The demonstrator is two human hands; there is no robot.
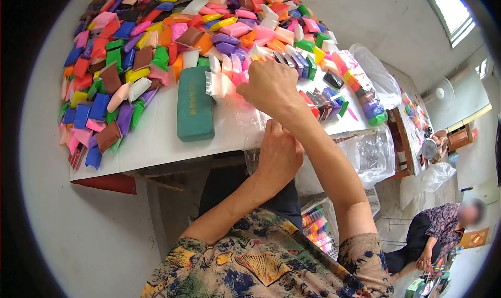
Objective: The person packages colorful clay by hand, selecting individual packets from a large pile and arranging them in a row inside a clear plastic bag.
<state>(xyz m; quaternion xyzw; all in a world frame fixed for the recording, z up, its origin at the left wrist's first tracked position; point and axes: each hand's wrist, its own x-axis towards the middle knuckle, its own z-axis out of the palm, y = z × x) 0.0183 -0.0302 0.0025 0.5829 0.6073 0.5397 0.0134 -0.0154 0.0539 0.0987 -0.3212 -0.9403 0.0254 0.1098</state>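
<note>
My left hand (278, 152) is closed at the table's front edge, gripping a crumpled clear plastic bag (254, 121). Beyond it, my right hand (272, 86) crosses over and bends down with curled fingers at a row of small packets. Whatever its fingers hold is hidden behind the hand. Left of the right hand, pale pink packets (223, 85) in clear wrapping lean against a green oblong case (195, 104). To the right stand a row of blue and green packets (299, 63) and a second short row of dark and coloured packets (326, 103).
A big heap of coloured packets (141, 47) covers the back and left of the white table (151, 133). Filled clear bags (365, 91) lie at the right edge. More plastic (373, 154) hangs below. Another person (436, 235) sits at lower right.
</note>
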